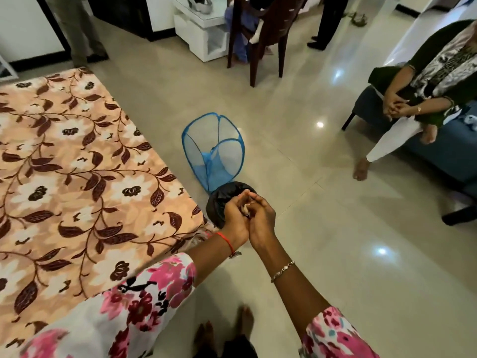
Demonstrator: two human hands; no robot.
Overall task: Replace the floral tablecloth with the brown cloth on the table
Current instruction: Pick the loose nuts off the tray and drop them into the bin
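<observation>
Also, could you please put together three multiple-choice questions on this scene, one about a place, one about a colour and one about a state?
1. Where is the blue mesh basket?
A. on the table
B. on the floor
C. on a wooden chair

2. What colour is the thread tied round the left wrist?
A. red
B. green
C. white

3. How does the floral tablecloth lie?
A. folded inside the basket
B. bunched up in both hands
C. spread out flat

Answers:
1 B, as the basket sits on the pale tiles just off the tablecloth's edge.
2 A, as a thin red band crosses the wrist.
3 C, as the cloth lies smooth and fully opened out.
</observation>
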